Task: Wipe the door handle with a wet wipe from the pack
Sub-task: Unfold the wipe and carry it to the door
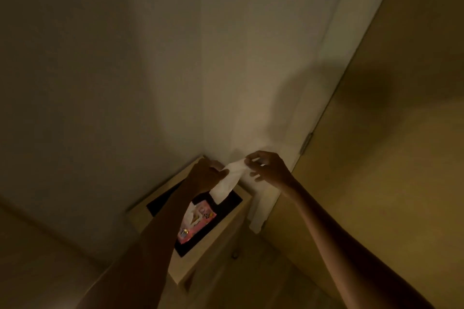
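A white wet wipe hangs stretched between both my hands, above a pink wipe pack. My left hand pinches its left edge and my right hand pinches its upper right corner. The pack lies on a dark mat on top of a small wooden cabinet in a dim corner. A white tuft sticks out of the pack's opening. A wooden door stands to the right, hinge visible; the door handle is out of view.
Pale walls meet in the corner behind the cabinet. A small knob sits on the cabinet's front. The door frame runs up diagonally at the right. The light is low and the picture blurred.
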A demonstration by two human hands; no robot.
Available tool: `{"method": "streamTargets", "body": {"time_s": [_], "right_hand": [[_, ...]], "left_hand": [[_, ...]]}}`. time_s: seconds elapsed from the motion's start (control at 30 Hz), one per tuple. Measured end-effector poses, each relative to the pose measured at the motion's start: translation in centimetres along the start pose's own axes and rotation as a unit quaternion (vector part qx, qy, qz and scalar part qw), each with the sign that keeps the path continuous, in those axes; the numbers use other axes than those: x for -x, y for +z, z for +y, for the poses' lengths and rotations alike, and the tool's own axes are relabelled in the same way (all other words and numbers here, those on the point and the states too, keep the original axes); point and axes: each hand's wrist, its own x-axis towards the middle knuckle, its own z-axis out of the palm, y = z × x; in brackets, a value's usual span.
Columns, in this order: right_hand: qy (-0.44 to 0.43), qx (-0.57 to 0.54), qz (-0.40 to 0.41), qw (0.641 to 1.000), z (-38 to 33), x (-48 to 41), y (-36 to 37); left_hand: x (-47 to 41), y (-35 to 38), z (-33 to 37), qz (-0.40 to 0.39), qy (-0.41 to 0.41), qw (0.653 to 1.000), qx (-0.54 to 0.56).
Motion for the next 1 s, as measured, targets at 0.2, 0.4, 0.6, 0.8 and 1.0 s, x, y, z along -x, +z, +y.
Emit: {"method": "streamTargets", "body": {"time_s": [0.2,0.4,0.6,0.8,1.0], "right_hand": [[-0.028,0.071,0.037,0.996,-0.6,5.6,-6.1],[-0.026,0.079,0.123,0.989,0.9,12.9,-11.7],[0.038,-0.04,0.114,0.992,2.7,22.0,-17.4],[0.03,-0.093,0.188,0.977,5.7,31.5,-21.3],[0.06,-0.056,0.238,0.968,8.0,37.9,-25.7]], "left_hand": [[0.5,1.8,6.6,-0.029,0.049,0.997,-0.06],[4.2,5.5,12.5,-0.084,0.157,0.984,-0.029],[8.5,12.5,17.4,-0.046,0.202,0.977,-0.047],[14.6,19.8,22.7,-0.071,0.272,0.955,-0.095],[17.3,25.0,26.0,-0.086,0.287,0.952,-0.057]]}}
